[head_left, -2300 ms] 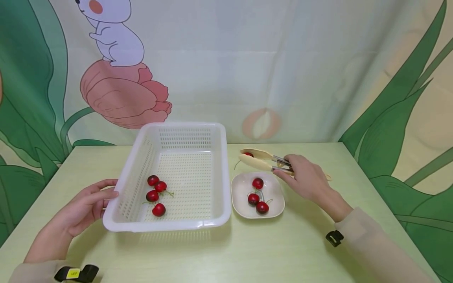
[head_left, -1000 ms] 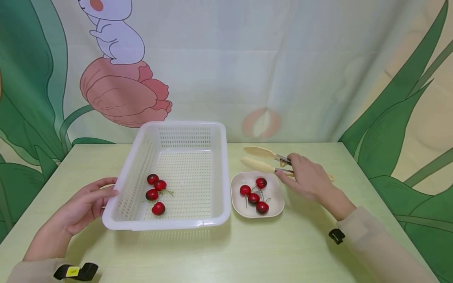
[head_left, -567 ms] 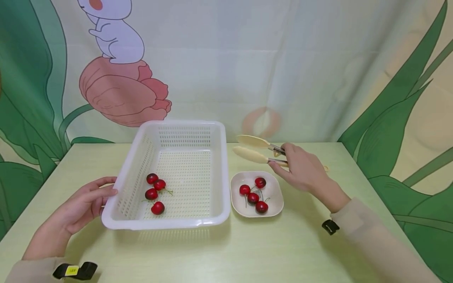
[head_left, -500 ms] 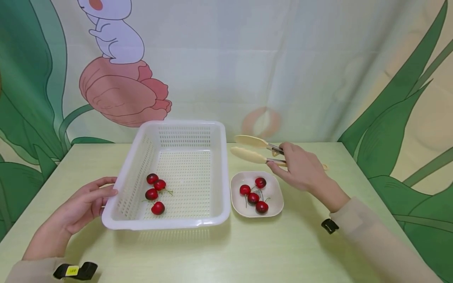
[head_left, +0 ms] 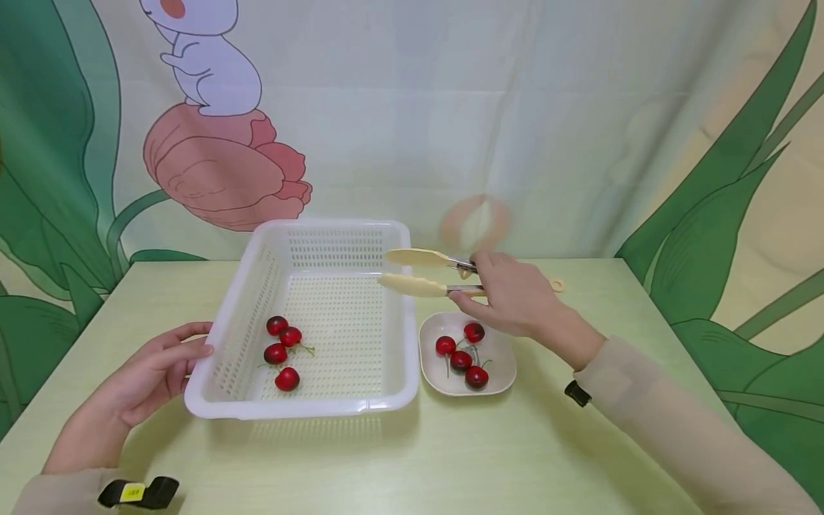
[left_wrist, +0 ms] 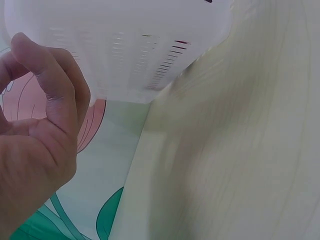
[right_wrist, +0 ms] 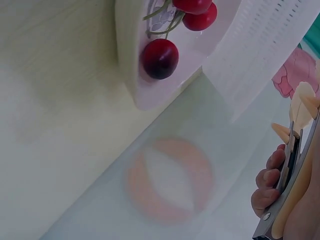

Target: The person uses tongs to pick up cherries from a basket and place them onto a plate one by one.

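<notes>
My right hand (head_left: 515,293) grips a pair of cream-tipped metal tongs (head_left: 415,286), their tips apart with nothing between them. Those tips overlap the right rim of a white perforated basket (head_left: 386,408) in the head view. Several dark red cherries (head_left: 287,379) lie in the basket's left half. At the basket's left rim, my left hand (head_left: 154,372) holds the edge with thumb and curled fingers; the left wrist view shows this hand (left_wrist: 55,100) against the basket wall. Below the tongs, a small white dish (head_left: 438,383) carries several more cherries (head_left: 460,361).
A pale green-yellow table (head_left: 450,458) bears the basket and dish, which stand side by side. Close behind its far edge hangs a printed curtain (head_left: 566,143) with leaves, a pink flower and a white animal.
A cherry held in the tongs at first now lies in the dish. Since then the right hand has risen and carried the parted tongs left, over the basket's rim. The left hand stays put.
</notes>
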Demonstrator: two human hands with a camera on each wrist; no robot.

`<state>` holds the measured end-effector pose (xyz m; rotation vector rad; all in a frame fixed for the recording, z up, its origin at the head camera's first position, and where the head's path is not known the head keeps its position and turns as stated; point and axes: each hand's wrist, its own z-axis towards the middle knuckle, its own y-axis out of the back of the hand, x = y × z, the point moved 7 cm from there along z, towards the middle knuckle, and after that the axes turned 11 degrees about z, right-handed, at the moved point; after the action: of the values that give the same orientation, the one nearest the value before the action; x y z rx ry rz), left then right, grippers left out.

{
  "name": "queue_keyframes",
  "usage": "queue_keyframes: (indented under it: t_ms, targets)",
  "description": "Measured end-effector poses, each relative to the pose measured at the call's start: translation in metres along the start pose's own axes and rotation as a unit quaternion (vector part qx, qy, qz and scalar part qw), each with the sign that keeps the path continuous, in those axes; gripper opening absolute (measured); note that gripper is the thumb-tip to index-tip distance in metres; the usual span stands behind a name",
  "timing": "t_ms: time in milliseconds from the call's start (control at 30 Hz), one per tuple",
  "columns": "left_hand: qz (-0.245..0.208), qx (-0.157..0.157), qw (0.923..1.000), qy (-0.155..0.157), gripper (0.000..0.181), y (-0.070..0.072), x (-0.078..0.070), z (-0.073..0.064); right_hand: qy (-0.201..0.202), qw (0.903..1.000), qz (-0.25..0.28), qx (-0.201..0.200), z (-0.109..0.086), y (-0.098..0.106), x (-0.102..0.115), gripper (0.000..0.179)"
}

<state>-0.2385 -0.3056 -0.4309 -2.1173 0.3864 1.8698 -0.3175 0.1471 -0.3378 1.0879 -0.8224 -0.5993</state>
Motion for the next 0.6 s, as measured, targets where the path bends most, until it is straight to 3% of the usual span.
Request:
queue_keyframes:
  t_ms: [600]
  targets:
    - [-0.008,0.012,0.9999,-0.003,0.029,-0.001,0.001,0.001,0.09,0.9913,-0.081,0.052,0.038,-0.018,0.052,0.059]
